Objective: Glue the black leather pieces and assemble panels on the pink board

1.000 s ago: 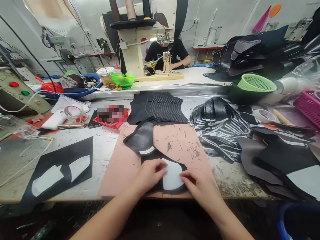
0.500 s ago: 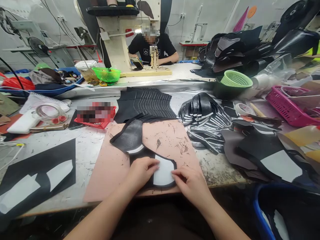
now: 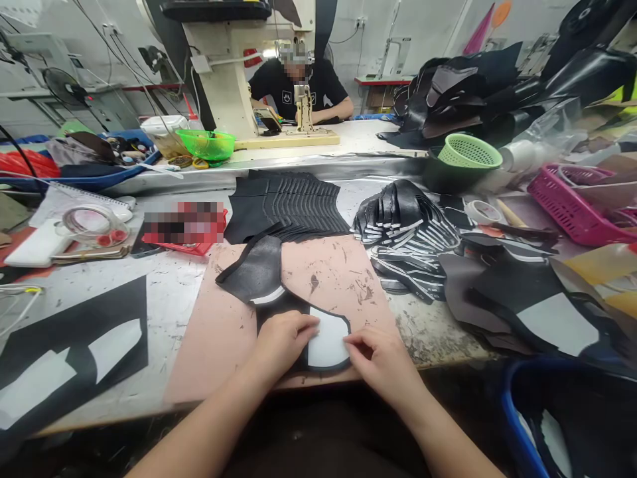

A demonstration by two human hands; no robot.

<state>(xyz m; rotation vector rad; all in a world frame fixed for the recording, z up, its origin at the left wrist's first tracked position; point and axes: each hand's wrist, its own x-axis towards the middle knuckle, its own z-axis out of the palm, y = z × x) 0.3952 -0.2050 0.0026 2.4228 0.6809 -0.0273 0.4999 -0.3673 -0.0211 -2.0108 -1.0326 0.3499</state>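
A black leather piece lies on the pink board in front of me, its upper part a shiny curved panel with a white strip along the edge. On its lower right part sits a white backing patch with a black border around it. My left hand rests over the leather, thumb and fingertips pressed together at the patch's left side. At the right rim, my right hand pinches the black edge between thumb and forefinger. My left palm hides part of the leather.
Stacked black panels lie behind the pink board. Bundled black strips with white edges are to the right. A red basket stands left, a blue bin low right. Across the table a person sits behind a sewing machine.
The whole view has shifted slightly. My right fingertips have slid a little along the right rim of the leather piece; my left hand stays at the white patch.
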